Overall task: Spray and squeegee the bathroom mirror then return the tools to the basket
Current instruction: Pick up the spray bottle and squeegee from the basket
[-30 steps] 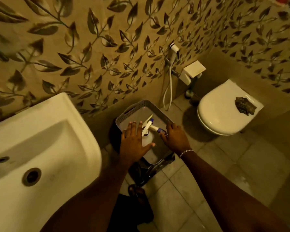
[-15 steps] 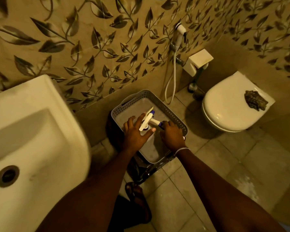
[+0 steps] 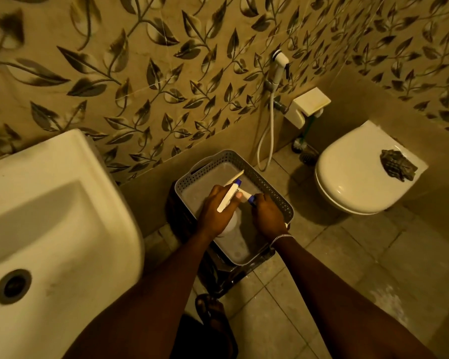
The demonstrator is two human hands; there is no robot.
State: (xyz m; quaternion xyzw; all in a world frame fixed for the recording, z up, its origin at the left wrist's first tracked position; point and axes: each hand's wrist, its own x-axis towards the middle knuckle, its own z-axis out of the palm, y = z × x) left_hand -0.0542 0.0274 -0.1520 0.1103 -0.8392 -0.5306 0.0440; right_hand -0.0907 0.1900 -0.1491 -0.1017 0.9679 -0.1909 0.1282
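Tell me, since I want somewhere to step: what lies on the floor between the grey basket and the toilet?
In the head view, only bare floor tiles lie between the basket and the toilet; nearer the wall the white hose hangs down.

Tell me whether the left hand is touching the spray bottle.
Touching. The head view shows the left hand wrapped around the spray bottle, thumb across its neck.

Home bathroom. White ceramic washbasin (image 3: 49, 208) with a round dark drain sits at left; a white wall-hung toilet with closed lid (image 3: 358, 174) at right. A white handheld bidet sprayer with hose (image 3: 279, 66) hangs on the beige wall tiles printed with dark leaves (image 3: 145, 73). Floor is square beige tiles (image 3: 347, 255). A grey perforated plastic basket (image 3: 272, 193) stands on the floor by the wall.
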